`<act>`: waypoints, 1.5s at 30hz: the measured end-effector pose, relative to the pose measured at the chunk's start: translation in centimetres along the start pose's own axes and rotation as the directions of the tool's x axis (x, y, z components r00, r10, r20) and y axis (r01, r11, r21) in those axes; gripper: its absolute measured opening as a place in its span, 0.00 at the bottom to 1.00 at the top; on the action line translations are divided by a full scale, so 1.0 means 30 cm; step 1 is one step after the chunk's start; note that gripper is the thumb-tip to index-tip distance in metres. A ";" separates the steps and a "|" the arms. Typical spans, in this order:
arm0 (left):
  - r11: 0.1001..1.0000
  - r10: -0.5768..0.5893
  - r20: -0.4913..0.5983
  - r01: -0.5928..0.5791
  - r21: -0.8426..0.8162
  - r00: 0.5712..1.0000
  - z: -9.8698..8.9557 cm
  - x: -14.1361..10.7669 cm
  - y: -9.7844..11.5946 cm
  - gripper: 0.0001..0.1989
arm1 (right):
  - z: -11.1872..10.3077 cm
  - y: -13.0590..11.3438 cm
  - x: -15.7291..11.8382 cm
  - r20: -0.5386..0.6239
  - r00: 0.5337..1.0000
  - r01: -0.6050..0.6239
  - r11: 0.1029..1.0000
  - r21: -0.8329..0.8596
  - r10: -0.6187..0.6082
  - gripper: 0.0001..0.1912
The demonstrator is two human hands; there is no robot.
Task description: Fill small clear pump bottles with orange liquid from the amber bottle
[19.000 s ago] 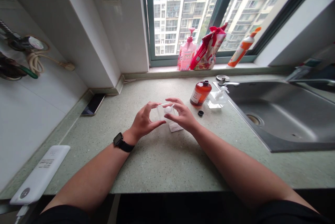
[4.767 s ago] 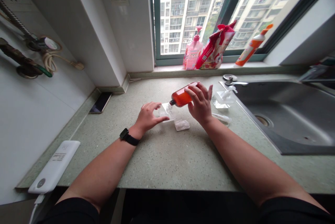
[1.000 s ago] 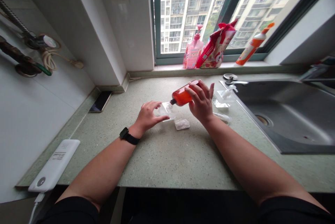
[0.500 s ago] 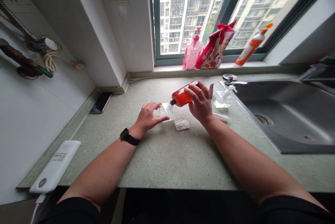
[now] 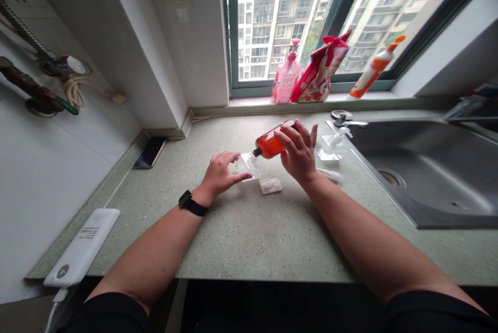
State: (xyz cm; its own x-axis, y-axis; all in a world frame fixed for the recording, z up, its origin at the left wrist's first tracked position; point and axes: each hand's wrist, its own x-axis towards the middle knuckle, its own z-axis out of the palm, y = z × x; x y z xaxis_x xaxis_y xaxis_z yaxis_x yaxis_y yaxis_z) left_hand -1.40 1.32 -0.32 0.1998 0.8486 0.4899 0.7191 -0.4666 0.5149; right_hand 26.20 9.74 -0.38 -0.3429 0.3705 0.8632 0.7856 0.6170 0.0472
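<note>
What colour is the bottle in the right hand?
The bottle is orange-red, best seen in the head view.

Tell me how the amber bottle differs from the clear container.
The amber bottle is orange-red; the clear container is colourless. The bottle is tilted, mouth downward, while the container looks upright. The right hand holds the bottle; the left hand holds the container. Both are see-through.

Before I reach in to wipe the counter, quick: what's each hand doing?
Left hand: holding the clear container between thumb and fingers.
Right hand: holding the amber bottle, tilted neck-down toward the container.
</note>
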 end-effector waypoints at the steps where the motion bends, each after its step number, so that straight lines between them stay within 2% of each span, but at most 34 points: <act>1: 1.000 0.001 0.000 -0.001 0.001 1.000 0.000 0.000 0.000 0.34 | 0.000 0.000 0.000 0.009 1.000 -0.008 1.000 0.000 0.008 0.37; 7: 1.000 0.009 -0.003 -0.009 0.006 1.000 0.000 0.000 -0.001 0.34 | 0.002 0.002 -0.003 0.052 0.998 -0.043 0.999 0.015 0.042 0.40; 18: 1.000 0.005 0.001 -0.005 0.018 1.000 -0.001 0.001 0.004 0.34 | 0.000 0.003 0.000 -0.025 1.000 0.017 1.000 0.014 -0.017 0.38; 26: 1.000 0.006 0.000 -0.006 0.019 1.000 -0.002 0.000 0.006 0.34 | 0.001 0.007 0.001 -0.011 1.000 0.010 1.000 0.025 -0.010 0.41; 40: 1.000 0.009 -0.003 -0.009 0.019 1.000 -0.001 0.001 0.003 0.34 | -0.004 0.003 0.005 -0.036 0.999 0.031 0.999 0.026 -0.030 0.39; 45: 1.000 0.014 -0.004 -0.014 0.018 1.000 0.000 0.000 0.002 0.35 | -0.002 0.007 0.003 0.004 1.000 0.012 1.000 0.018 -0.012 0.40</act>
State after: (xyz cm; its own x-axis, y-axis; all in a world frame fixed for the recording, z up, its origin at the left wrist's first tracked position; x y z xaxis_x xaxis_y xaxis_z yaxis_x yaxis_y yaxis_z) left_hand -1.35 1.31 -0.30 0.2072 0.8408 0.5000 0.7280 -0.4740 0.4953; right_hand 26.37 9.86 -0.26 -0.3544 0.3654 0.8608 0.7721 0.6336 0.0489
